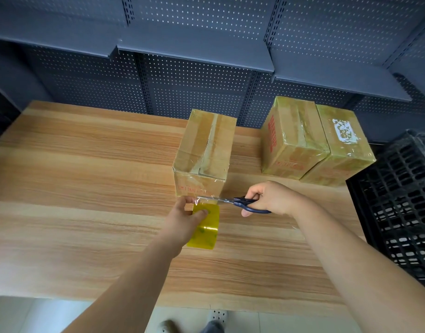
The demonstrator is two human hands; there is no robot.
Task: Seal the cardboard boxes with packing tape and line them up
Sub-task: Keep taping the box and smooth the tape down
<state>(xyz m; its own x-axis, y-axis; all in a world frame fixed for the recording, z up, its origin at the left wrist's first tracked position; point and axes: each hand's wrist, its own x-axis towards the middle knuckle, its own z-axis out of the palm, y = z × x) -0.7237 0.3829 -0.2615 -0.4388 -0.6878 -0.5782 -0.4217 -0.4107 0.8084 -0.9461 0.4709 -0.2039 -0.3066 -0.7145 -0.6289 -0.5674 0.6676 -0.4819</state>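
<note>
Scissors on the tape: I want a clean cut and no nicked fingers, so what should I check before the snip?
1. Tape strip stretched between box and tape roll: ok.
2. Left hand grips the tape roll: ok.
3. Right hand holds the scissors, blades at the strip: ok.
4. Left fingertips apart from the blade tips: cannot tell, they lie very close.
5. Tape lying flat on the box's near face: cannot tell, it looks wrinkled.
6. Box lined up with the two sealed boxes: not ok, it stands apart.
</note>
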